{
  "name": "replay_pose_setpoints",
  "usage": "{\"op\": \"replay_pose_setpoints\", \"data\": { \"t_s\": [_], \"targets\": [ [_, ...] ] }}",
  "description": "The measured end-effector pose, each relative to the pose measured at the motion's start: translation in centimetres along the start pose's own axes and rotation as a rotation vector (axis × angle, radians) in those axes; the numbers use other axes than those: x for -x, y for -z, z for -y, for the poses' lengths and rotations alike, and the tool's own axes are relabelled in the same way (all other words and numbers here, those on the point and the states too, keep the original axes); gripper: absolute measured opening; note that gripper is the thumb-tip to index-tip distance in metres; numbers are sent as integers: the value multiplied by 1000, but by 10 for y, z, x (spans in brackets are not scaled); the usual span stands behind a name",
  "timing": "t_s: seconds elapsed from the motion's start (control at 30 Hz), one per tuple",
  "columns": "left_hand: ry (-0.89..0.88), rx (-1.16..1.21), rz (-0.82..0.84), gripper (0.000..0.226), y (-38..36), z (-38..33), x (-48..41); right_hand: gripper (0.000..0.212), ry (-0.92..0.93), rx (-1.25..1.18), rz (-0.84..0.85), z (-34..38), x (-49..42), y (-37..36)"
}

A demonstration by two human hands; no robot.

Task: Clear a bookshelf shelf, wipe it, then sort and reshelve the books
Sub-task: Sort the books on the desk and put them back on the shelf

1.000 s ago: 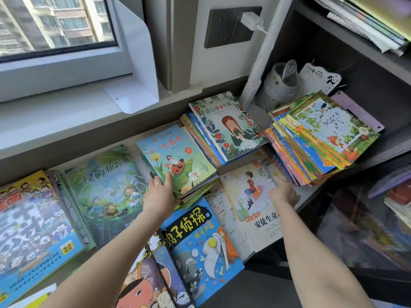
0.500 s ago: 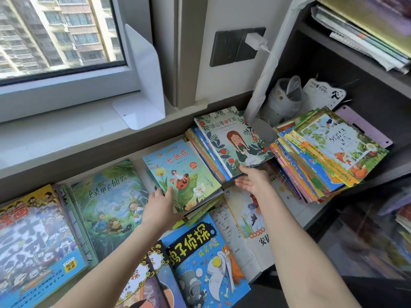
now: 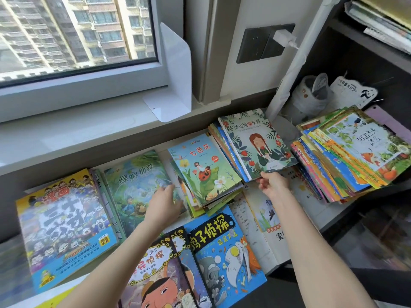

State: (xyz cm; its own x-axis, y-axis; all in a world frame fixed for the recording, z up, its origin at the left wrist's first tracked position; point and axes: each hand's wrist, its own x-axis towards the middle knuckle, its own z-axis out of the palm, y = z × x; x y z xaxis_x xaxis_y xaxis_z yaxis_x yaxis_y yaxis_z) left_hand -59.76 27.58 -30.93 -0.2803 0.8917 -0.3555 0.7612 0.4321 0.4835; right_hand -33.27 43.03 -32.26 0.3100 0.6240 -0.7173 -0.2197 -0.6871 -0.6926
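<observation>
七色花 is printed on the ladybird book [image 3: 203, 172]. 绿野仙踪 is read on the green book [image 3: 135, 174] left of it, 绿山墙的安妮 on the floral book [image 3: 255, 143] right of it, and 鸽子侦探 on the blue book [image 3: 222, 252] nearer the person.

One view only, worn on the head: it looks forward and steeply down from close above the spread of books [image 3: 200, 174], facing the white bookend [image 3: 175, 81]; the window [image 3: 77, 34] lies left of that bookend, the dark shelf unit [image 3: 355, 63] right of it

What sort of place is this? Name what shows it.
Likely a home reading corner in a high-rise flat: stacked children's picture books, a window facing apartment towers, a wall socket with charger.
</observation>
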Motion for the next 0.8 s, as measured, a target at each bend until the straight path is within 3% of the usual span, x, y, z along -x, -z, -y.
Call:
{"op": "replay_pose_setpoints", "data": {
  "t_s": [0.07,0.2,0.27,0.47,0.6,0.7,0.8],
  "targets": [
    [20,16,9,53,0,5,5,9,6,46,11,-4,5,1],
    [33,36,5,52,-1,9,9,56,1,140,59,-2,9,-9],
    [45,48,3,51,-2,10,11,63,23,79,75,-3,5,-14],
    [60,48,-2,48,-5,9,15,32,83,-20,64,-8,12,-14],
    [53,78,6,45,-6,3,18,28,88,24,58,0,25,-10],
    [34,245,-6,38,-8,-12,17,22,44,-27,156,8,45,-2],
    [88,698,139,41,-7,-44,15,11,-18,-49,268,5,73,8]
  ]
}}
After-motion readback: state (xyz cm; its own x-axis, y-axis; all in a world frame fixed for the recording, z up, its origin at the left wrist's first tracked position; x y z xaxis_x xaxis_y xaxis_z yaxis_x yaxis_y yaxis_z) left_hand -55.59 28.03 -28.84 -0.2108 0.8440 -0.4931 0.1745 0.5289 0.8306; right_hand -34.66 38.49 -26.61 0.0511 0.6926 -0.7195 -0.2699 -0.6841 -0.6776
